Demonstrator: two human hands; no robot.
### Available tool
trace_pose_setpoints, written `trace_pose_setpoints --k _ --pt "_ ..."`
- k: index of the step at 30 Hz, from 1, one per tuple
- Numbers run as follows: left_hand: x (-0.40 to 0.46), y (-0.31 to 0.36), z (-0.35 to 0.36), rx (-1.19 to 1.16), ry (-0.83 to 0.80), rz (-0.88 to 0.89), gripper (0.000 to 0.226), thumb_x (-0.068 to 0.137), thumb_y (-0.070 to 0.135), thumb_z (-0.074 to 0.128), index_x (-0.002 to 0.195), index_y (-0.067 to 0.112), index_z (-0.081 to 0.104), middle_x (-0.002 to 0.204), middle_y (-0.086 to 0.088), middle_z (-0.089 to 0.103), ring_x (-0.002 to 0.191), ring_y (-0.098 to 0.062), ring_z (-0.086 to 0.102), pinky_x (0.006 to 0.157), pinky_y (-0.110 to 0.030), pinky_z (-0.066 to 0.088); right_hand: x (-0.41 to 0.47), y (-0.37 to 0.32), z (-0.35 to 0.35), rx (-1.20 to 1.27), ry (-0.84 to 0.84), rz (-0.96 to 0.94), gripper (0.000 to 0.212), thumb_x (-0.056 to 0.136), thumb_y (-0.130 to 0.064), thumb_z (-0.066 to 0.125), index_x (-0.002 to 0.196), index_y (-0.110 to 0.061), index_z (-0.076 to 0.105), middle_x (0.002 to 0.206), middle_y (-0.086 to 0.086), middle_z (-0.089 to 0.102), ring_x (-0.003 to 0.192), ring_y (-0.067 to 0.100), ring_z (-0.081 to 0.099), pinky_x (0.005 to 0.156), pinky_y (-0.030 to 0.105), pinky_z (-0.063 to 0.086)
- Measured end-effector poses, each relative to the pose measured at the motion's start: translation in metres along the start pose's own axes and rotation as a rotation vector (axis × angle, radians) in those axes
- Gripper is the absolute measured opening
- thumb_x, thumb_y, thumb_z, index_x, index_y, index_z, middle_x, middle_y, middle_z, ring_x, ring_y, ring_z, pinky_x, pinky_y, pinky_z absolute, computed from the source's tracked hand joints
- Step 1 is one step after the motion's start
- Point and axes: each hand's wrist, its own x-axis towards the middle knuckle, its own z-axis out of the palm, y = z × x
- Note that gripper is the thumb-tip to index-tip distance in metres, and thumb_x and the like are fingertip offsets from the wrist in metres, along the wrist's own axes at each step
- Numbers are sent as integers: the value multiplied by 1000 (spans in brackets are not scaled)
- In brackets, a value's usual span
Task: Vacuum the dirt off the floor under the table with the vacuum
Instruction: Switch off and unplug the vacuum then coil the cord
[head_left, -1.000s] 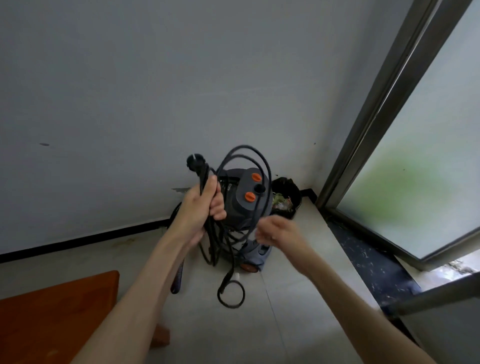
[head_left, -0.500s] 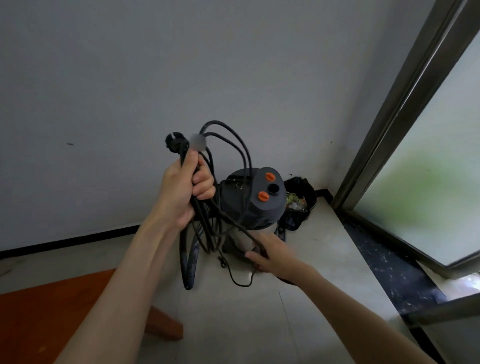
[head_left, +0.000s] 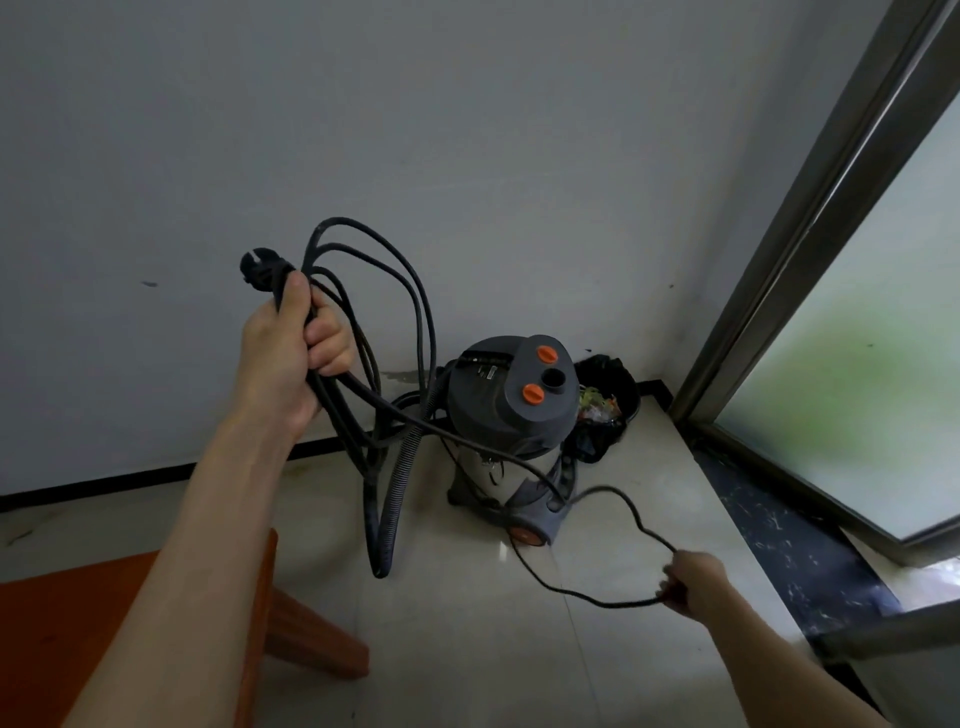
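Over by the far corner, the vacuum (head_left: 511, 410) is sitting on the floor (head_left: 467, 649) against the wall (head_left: 467, 130), nowhere near the worktop (head_left: 62, 639) yet, so cleaning is not yet underway. Left hand (head_left: 291, 353) is holding the coiled power cord (head_left: 384, 291) up high, grip wrapped tight around the bundled loops with the plug (head_left: 260, 265) sticking out above the thumb; probably keeping the coils off the floor so they pay out without knotting. Right hand (head_left: 693, 582) is pinching a single strand of the same cord low and near right, pulling it away from the canister, likely to free slack for reaching a socket. No socket is showing in view. Ribbed hose (head_left: 395, 499) is hanging in a loop just left of the canister, its end near the floor. Small black bin (head_left: 608, 400) with scraps is sitting just behind the canister in the corner. Floor is looking like pale glossy tile with a dark marbled strip (head_left: 779, 530) running along the frosted sliding door (head_left: 857, 338) on the right. Orange-brown wooden worktop is poking in at near left, one splayed leg (head_left: 311, 639) showing. Risk: cord snagging on the canister wheels.
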Motion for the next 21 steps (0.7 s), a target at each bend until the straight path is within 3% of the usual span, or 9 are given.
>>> trace_pose_setpoints --k 2,5,7,11,14,18,21 --pt "2 4 -2 38 22 25 36 102 31 32 71 16 40 46 9 29 37 -3 22 38 -16 20 0 5 -9 213 27 113 25 97 0 40 72 2 44 60 13 38 48 23 36 38 28 38" --pt "6 2 -1 138 29 52 36 103 30 31 71 16 38 46 9 30 37 -4 22 38 -17 20 -5 5 -5 307 -10 143 28 98 -2 43 69 -3 40 47 9 35 28 17 31 27 13 29" --pt "6 -5 0 242 6 64 36 103 30 31 70 16 37 46 9 31 37 -4 23 38 -17 21 -12 -2 2 365 -106 143 37 99 -8 43 63 -9 35 31 2 29 19 10 23 28 10 23" --pt "2 -32 0 513 -24 31 35 102 30 34 69 18 36 48 8 32 39 -6 26 38 -17 25 -30 -36 19 616 -402 203 42 103 -19 35 62 -16 30 29 -3 25 19 9 21 29 9 19" --pt "-3 -65 -6 629 -64 -32 31 101 27 35 72 18 40 49 8 32 38 -5 27 40 -20 25 -58 -69 32 831 -566 209 31 102 -16 37 71 -10 39 45 4 37 28 11 35 33 15 31" --pt "-18 -99 -12 664 -137 -159 27 101 24 35 76 15 38 52 7 30 36 -3 28 38 -16 27 -98 -107 49 927 -726 38 14 96 2 36 90 1 49 82 14 48 69 19 50 47 25 55" --pt "-30 -116 -13 656 -142 -219 27 101 23 36 75 15 37 50 10 32 37 -2 29 38 -16 28 -124 -126 54 843 -852 -171 13 97 -2 40 97 -4 53 78 7 55 68 16 53 57 26 54"
